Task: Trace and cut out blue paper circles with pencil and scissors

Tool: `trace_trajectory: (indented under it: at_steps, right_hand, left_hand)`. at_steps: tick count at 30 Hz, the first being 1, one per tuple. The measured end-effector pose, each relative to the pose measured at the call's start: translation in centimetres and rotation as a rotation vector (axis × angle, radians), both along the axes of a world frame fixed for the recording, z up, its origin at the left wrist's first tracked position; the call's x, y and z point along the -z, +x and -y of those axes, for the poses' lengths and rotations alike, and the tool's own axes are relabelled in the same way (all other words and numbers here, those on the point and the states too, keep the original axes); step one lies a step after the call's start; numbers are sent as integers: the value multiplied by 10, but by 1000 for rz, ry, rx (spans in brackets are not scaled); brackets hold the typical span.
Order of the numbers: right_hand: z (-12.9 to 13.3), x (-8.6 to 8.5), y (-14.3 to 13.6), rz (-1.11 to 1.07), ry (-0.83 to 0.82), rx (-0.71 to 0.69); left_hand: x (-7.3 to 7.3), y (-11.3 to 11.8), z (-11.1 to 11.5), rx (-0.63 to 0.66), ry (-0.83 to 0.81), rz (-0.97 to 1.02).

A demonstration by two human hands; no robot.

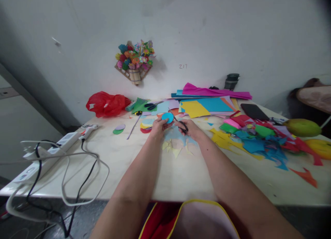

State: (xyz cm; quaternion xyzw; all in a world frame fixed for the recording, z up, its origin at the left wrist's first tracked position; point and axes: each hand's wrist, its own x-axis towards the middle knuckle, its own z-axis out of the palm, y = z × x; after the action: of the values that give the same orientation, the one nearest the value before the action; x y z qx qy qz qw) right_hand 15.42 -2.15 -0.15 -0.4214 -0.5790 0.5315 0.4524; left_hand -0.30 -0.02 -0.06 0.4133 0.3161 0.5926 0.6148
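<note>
Over the middle of the table, my left hand [158, 126] pinches a round blue paper disc [167, 118] between thumb and fingers. My right hand [190, 129] is closed around the dark handles of a pair of scissors [183, 127]. The blades point up and left, close by the disc's right edge; whether they touch the paper I cannot tell. Below the hands lie pale yellow paper scraps [169, 147] and light blue scraps [187, 139]. Just left of my left hand are stacked coloured paper rounds [145, 126], partly hidden by it.
Coloured paper sheets [195, 109] and a magenta roll [217, 91] lie at the back. Paper offcuts [254, 142] and mango-like fruits [302, 127] cover the right side. A red plastic bag [107, 104] and second scissors [152, 106] sit back left. A power strip [51, 156] with loose cables edges the left.
</note>
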Motion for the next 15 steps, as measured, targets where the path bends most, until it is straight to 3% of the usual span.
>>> trace_trajectory:
  at_steps: [7,15]
  right_hand:
    - [-8,7,0,-26,9,7]
    - [-4,3,-1,-12,17,28]
  left_hand:
    - [2,-1,-2,13,15,11]
    - [3,-2,-3,-17,-3,-7]
